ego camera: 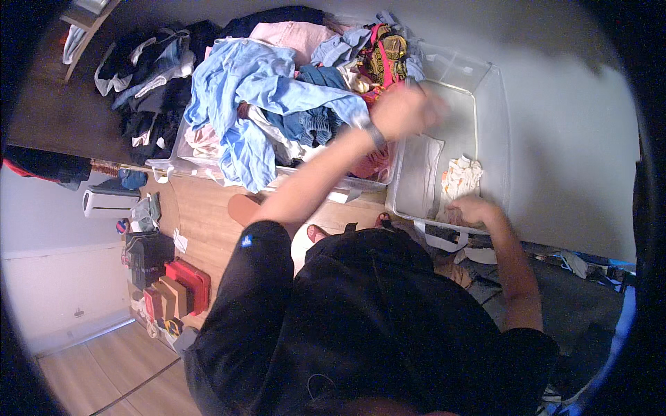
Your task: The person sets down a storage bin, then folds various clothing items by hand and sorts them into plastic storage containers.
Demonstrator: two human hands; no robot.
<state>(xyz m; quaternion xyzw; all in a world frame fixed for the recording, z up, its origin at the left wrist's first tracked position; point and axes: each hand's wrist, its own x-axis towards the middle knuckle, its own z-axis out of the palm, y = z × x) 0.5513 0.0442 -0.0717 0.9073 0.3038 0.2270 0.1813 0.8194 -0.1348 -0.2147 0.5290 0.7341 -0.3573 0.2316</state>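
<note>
My left hand [408,112], blurred and with a dark band at the wrist, reaches across above the border between two translucent storage bags. Its fingers are too smeared to show a grip. Beneath my left forearm, a heap of clothes fills the left bag, with a light blue long-sleeved shirt [250,78] on top. My right hand [473,210] is low in the right storage bag [491,130], by its near wall. Just beyond those fingers lies a crumpled cream garment with orange marks [462,177]; a hold on it is not discernible. A pale folded cloth [429,166] lies left of it.
Dark clothes [161,99] are piled on the brown surface at left. A patterned black, yellow and pink garment [387,54] sits at the heap's right side. White handle straps [442,239] hang from the right bag. Boxes [174,296] and a black case [148,260] stand on the floor.
</note>
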